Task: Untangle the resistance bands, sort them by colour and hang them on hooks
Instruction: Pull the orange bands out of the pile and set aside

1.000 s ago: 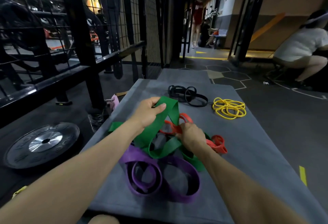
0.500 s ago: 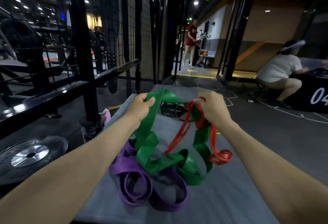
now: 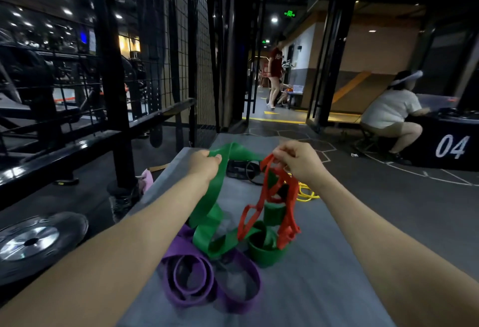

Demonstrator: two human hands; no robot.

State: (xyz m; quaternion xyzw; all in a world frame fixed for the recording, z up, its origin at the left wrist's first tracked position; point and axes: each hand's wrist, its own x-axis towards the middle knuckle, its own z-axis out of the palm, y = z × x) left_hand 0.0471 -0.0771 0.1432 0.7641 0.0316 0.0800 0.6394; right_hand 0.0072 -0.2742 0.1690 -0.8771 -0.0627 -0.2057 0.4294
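**Untangling the green and red bands above the table**

Lifting from mid-table (image 3: 337, 262), the left hand (image 3: 204, 164) grips the green band (image 3: 207, 205); the right hand (image 3: 298, 158) pinches the red band (image 3: 272, 197), threaded through it. Next, likely, working red free. Purple bands (image 3: 191, 275) lie toward the near edge.

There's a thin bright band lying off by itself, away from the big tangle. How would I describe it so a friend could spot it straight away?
Start at the grey mat running away from the person. Look past the right hand and the red band hanging from it. There the yellow band lies flat in loose coils, the only yellow one and far thinner than the wide green band and purple band.
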